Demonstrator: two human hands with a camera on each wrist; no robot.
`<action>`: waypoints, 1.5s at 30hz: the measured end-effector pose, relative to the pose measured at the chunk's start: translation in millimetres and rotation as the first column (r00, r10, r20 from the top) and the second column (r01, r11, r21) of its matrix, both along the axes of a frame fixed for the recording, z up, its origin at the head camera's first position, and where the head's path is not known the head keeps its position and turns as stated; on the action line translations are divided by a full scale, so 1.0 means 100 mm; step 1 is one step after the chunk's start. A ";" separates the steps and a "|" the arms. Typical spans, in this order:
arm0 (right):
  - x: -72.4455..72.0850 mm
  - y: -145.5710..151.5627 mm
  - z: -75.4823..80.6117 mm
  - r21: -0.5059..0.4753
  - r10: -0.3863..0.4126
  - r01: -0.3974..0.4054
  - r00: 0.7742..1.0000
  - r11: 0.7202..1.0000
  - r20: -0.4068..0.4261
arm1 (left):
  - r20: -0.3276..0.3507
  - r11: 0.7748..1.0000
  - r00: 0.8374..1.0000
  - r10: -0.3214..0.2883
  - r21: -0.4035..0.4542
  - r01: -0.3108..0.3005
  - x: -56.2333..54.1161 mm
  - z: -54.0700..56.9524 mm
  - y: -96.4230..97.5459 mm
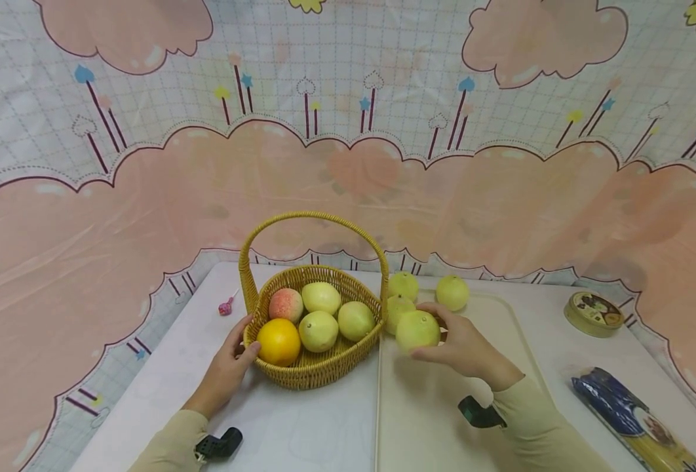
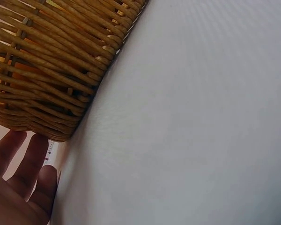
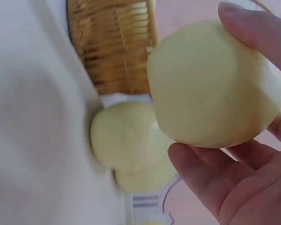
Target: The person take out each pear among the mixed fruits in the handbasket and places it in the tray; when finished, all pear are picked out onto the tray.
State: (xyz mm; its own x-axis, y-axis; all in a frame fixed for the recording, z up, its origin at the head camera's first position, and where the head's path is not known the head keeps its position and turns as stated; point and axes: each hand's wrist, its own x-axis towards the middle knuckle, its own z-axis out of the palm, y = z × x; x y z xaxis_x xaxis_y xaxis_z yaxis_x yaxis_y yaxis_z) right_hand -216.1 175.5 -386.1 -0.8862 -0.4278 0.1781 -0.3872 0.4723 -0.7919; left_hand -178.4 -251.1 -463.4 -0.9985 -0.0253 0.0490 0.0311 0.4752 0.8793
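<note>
My left hand (image 1: 226, 362) grips the left side of a wicker basket (image 1: 309, 377), thumb over the rim beside an orange (image 1: 279, 342). In the left wrist view its fingers (image 2: 30, 164) touch the outer weave. A pinkish peach (image 1: 286, 305) and several yellow-green fruits (image 1: 318, 331) also lie in the basket. To the right of it, my right hand (image 1: 463, 344) holds a round yellow-green fruit (image 1: 417, 330) between thumb and fingers. The right wrist view shows this fruit (image 3: 210, 84) raised above the tray surface. Similar fruits (image 1: 452, 292) sit just behind it.
A cream tray (image 1: 427, 406) lies under my right arm. A wrapped lollipop (image 1: 226, 306) is left of the basket, whose tall handle (image 1: 312, 215) arches upward. At the right are a round tin (image 1: 594, 314) and a blue package (image 1: 631, 416). A patterned curtain (image 1: 348, 177) hangs behind the table.
</note>
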 end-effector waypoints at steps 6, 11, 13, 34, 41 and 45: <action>-0.03 0.22 -0.04 0.012 -0.066 0.066 0.998 0.998 -0.001 | -0.011 1.000 1.000 0.001 -0.009 -0.001 0.00 0.00 0.00; -0.06 0.38 -0.08 0.039 -0.123 0.123 0.992 0.992 0.007 | -0.009 1.000 1.000 0.000 -0.010 0.000 0.00 0.00 0.00; -0.08 0.43 -0.10 0.049 -0.143 0.143 0.990 0.989 0.003 | -0.006 1.000 1.000 -0.002 -0.001 0.002 0.00 -0.01 0.00; -0.36 0.74 -0.44 0.132 -0.230 0.237 0.971 0.962 -0.067 | 0.008 1.000 1.000 0.000 0.000 0.000 0.00 0.00 -0.01; -0.39 0.77 -0.48 0.158 -0.248 0.251 0.968 0.955 -0.037 | -0.004 1.000 1.000 0.005 -0.002 -0.005 -0.01 -0.01 0.00; -0.40 0.75 -0.49 0.166 -0.263 0.258 0.965 0.952 0.010 | 0.003 1.000 1.000 0.005 -0.002 -0.005 0.00 0.00 -0.01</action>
State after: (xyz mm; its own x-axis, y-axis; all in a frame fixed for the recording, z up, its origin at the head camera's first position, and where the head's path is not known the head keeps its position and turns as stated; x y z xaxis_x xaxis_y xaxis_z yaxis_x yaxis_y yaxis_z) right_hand -255.9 250.8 -435.0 -0.9747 -0.2019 0.0961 -0.2097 0.6765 -0.7060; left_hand -178.5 -251.7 -463.6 -0.9985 -0.0301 0.0456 0.0257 0.4775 0.8783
